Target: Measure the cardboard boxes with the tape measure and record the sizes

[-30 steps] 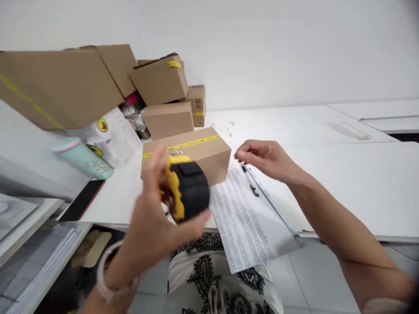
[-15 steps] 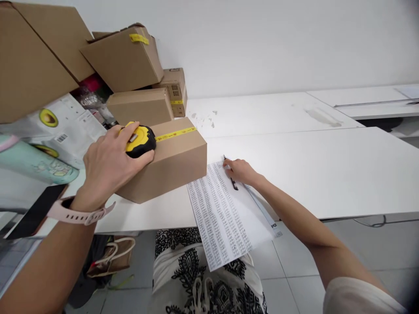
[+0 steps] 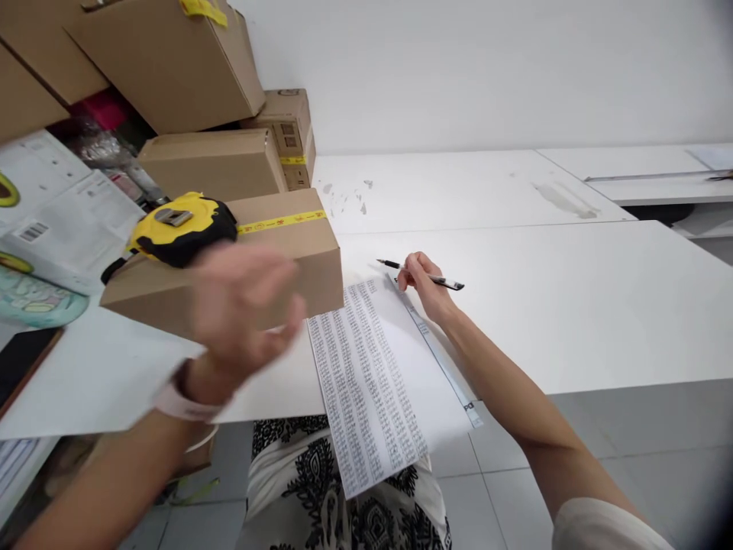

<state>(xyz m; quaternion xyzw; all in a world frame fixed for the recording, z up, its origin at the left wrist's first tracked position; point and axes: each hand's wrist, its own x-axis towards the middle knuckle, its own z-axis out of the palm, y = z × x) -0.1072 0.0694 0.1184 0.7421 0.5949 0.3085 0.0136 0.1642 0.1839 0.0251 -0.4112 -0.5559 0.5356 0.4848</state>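
My left hand (image 3: 243, 309), smeared by motion, is in the air in front of a cardboard box (image 3: 275, 263); its thumb stands apart from the fingers and nothing shows in it. On top of that box lies a yellow and black tape measure (image 3: 186, 221). My right hand (image 3: 427, 283) pinches a black pen (image 3: 447, 283), whose tip points left over the white table (image 3: 573, 305). Below it is a paper sheet (image 3: 366, 382) with columns of handwriting, overhanging the front edge of the table. A pale blue strip (image 3: 440, 351) lies along the sheet's right side.
More cardboard boxes (image 3: 172, 69) are stacked at the back left. A white avocado-print package (image 3: 62, 198), a mint-green bottle (image 3: 43, 298) and a dark flat object (image 3: 26, 359) lie at the left. Behind the table is a white wall (image 3: 458, 69).
My left hand has let go of the tape measure, which stays on the box, and moved right and down. The pen has turned from lying near upright to pointing left in my right hand.
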